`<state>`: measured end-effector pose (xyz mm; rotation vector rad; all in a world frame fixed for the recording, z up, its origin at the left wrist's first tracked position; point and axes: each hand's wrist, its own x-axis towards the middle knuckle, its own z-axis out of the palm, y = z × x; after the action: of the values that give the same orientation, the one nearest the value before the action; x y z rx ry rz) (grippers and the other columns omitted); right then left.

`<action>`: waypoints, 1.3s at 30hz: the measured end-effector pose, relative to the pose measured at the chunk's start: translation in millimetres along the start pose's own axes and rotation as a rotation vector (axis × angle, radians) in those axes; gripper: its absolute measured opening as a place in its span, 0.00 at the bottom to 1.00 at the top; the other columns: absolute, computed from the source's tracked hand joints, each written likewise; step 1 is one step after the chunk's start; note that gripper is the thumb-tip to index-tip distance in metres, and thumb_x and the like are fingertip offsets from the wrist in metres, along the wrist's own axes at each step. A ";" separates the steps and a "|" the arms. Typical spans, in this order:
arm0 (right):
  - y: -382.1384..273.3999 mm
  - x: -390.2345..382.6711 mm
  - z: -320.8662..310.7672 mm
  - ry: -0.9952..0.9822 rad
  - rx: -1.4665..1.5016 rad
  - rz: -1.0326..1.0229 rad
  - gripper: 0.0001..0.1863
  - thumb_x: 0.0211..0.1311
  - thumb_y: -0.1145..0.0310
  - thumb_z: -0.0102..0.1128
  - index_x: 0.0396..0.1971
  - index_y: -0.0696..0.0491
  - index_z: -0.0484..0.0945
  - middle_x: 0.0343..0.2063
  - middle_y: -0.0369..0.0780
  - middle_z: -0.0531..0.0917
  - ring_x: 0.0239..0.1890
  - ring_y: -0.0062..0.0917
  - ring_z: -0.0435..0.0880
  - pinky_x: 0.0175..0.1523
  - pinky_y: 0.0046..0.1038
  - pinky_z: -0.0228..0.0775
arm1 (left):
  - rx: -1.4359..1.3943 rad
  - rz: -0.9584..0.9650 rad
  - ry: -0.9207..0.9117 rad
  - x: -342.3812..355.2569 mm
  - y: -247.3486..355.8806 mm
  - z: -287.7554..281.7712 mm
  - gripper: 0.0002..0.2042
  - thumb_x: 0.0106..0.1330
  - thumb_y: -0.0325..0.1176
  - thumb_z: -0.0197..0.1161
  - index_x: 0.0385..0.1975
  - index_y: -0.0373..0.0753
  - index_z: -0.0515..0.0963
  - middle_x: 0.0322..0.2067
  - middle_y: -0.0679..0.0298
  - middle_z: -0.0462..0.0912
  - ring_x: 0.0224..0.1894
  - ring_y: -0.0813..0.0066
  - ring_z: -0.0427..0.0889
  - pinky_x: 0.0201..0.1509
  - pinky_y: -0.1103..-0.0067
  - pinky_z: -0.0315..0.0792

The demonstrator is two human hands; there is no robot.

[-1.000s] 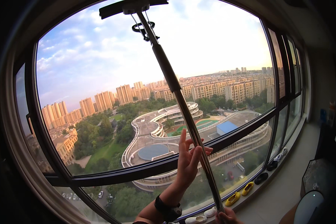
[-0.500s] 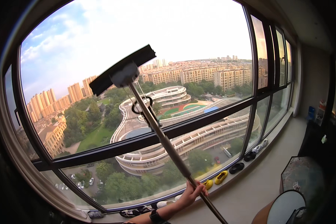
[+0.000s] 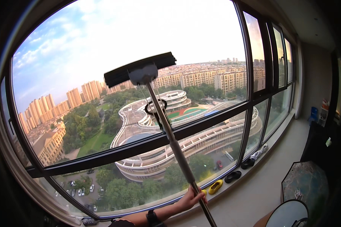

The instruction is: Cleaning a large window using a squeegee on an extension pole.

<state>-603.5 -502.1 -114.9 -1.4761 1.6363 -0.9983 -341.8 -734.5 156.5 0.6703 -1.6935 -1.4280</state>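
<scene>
My left hand (image 3: pixel 190 198) is closed around the lower part of the pole of a long-handled sponge mop (image 3: pixel 177 151). A dark band circles that wrist. The pole slants up and to the left, in front of the window's crossbar. At its top a wide black mop head (image 3: pixel 143 72) with a grey hub is raised before the large window pane (image 3: pixel 113 41), tilted with its right end higher. I cannot tell whether it touches the glass. Thin rods and a black loop lever (image 3: pixel 149 108) sit below the head. My right hand is outside the picture.
Dark window frame bars (image 3: pixel 102 153) cross ahead. Along the low sill are yellow shoes (image 3: pixel 216 187), black shoes (image 3: pixel 233 176) and grey shoes (image 3: pixel 255 155). At the lower right stand a round-topped pale surface (image 3: pixel 290 213) and a marble-patterned table (image 3: pixel 305 178). A curtain (image 3: pixel 17 178) hangs at the left.
The mop head has moved right and slightly down, turning closer to level. My left hand has shifted a little left and down, still holding the pole. The view has shifted slightly.
</scene>
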 end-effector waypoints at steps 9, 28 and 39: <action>-96.3 216.0 51.9 -0.060 0.473 -0.132 0.29 0.54 0.42 0.57 0.35 0.57 0.77 0.12 0.31 0.71 0.10 0.13 0.68 0.13 0.19 0.57 | 0.081 0.411 0.193 176.6 131.4 -91.2 0.07 0.70 0.31 0.45 0.40 0.40 0.54 0.21 0.62 0.68 0.16 0.73 0.74 0.17 0.79 0.71; -177.8 303.7 -79.3 -0.290 0.594 -0.182 0.21 0.59 0.48 0.58 0.28 0.54 0.72 0.11 0.29 0.68 0.13 0.10 0.67 0.18 0.16 0.57 | 0.234 0.435 0.176 278.1 188.9 -76.6 0.12 0.69 0.37 0.51 0.41 0.34 0.68 0.23 0.62 0.72 0.24 0.71 0.78 0.30 0.73 0.77; -9.4 220.6 -222.7 -0.194 0.204 0.003 0.23 0.53 0.47 0.57 0.22 0.55 0.72 0.10 0.37 0.64 0.16 0.19 0.64 0.22 0.26 0.59 | -0.086 0.129 -0.009 268.3 61.2 72.4 0.10 0.70 0.30 0.44 0.44 0.37 0.53 0.31 0.59 0.72 0.35 0.65 0.81 0.41 0.72 0.78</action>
<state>-818.8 -703.2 -7.2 -1.3859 1.3577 -0.9584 -540.4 -898.8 277.1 0.4992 -1.6418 -1.4051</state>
